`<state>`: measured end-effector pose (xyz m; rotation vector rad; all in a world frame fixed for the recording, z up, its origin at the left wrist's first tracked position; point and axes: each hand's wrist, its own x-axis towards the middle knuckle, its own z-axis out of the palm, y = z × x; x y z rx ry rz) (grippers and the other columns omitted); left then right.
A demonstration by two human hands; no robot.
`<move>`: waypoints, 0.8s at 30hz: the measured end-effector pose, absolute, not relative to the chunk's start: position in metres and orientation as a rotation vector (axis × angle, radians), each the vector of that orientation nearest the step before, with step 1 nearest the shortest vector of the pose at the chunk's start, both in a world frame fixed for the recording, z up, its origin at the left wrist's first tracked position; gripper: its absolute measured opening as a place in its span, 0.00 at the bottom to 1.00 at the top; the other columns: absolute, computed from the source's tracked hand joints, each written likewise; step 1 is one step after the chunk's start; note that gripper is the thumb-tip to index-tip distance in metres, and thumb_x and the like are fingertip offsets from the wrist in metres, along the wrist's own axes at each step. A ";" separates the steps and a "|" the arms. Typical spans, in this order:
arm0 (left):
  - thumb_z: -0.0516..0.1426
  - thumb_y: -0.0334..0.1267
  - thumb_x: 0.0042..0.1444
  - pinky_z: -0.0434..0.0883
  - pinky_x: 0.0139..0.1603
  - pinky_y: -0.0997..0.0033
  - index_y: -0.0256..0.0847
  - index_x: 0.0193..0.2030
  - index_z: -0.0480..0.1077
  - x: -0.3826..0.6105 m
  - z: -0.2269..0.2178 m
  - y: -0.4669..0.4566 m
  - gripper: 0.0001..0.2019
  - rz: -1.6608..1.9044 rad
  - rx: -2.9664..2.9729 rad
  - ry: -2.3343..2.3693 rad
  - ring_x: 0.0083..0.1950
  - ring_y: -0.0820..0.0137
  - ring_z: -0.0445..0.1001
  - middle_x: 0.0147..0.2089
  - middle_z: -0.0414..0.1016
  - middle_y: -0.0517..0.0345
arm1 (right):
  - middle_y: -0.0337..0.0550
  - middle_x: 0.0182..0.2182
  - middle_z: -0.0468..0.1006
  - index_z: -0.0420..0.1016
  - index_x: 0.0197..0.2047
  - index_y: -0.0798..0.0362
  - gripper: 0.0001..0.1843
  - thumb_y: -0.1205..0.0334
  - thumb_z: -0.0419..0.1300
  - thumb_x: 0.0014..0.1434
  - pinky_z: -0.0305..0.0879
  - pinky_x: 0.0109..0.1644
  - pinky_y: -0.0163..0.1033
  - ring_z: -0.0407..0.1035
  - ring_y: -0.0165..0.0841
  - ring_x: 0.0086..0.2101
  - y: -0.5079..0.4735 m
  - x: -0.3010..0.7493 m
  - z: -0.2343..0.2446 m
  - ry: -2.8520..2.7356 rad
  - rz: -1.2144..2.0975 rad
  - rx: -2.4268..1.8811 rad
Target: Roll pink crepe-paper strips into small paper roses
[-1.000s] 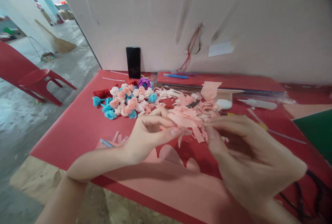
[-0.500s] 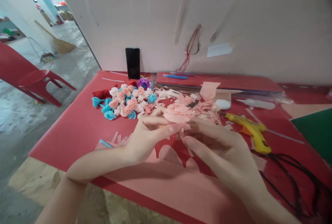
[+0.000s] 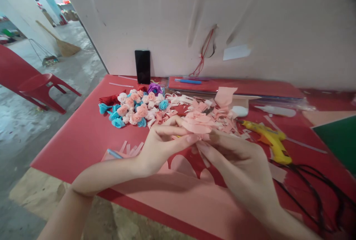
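Observation:
A pink paper flower (image 3: 198, 122) with layered petals is held upright above the table between my two hands. My left hand (image 3: 164, 141) pinches its underside with thumb and fingers. From the other side, my right hand (image 3: 236, 158) is closed at the flower's base, its thumb tip close to the left thumb. A thin pink paper strip (image 3: 204, 157) hangs below the fingertips. Beneath my hands lies a large pink paper sheet (image 3: 180, 203) with rounded cut-outs along its far edge. My fingers partly hide the base of the flower.
Finished paper roses (image 3: 133, 108) are heaped at left. Pink paper scraps (image 3: 222, 117) lie behind my hands. A yellow glue gun (image 3: 269, 140) with a black cable (image 3: 314, 191) rests at right. A phone (image 3: 143, 66) leans on the back panel. A blue pen (image 3: 114, 153) lies at front left.
The flower and my fingertips have shifted slightly to the right. The paper strip under the flower now slants down to the right. Both hands keep hold.

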<state>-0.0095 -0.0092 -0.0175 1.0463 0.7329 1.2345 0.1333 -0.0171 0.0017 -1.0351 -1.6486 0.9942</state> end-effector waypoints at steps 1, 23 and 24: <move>0.64 0.42 0.48 0.71 0.39 0.73 0.48 0.29 0.80 -0.010 -0.018 -0.009 0.04 1.240 1.054 0.738 0.32 0.74 0.69 0.29 0.72 0.58 | 0.35 0.16 0.70 0.69 0.19 0.52 0.14 0.66 0.56 0.56 0.61 0.26 0.31 0.64 0.26 0.22 -0.017 0.133 0.002 -1.644 0.998 -1.042; 0.64 0.41 0.47 0.71 0.25 0.73 0.42 0.24 0.79 -0.010 -0.012 -0.015 0.07 1.205 1.067 0.597 0.25 0.75 0.68 0.22 0.67 0.59 | 0.31 0.17 0.63 0.61 0.20 0.52 0.16 0.72 0.50 0.59 0.55 0.22 0.29 0.57 0.23 0.19 -0.025 0.128 0.001 -1.721 0.991 -0.792; 0.64 0.42 0.48 0.70 0.25 0.74 0.42 0.24 0.79 -0.010 -0.013 -0.015 0.07 1.203 1.070 0.585 0.25 0.75 0.68 0.22 0.67 0.59 | 0.31 0.17 0.63 0.60 0.20 0.52 0.17 0.71 0.50 0.60 0.55 0.22 0.29 0.57 0.22 0.18 -0.025 0.129 0.000 -1.723 0.995 -0.772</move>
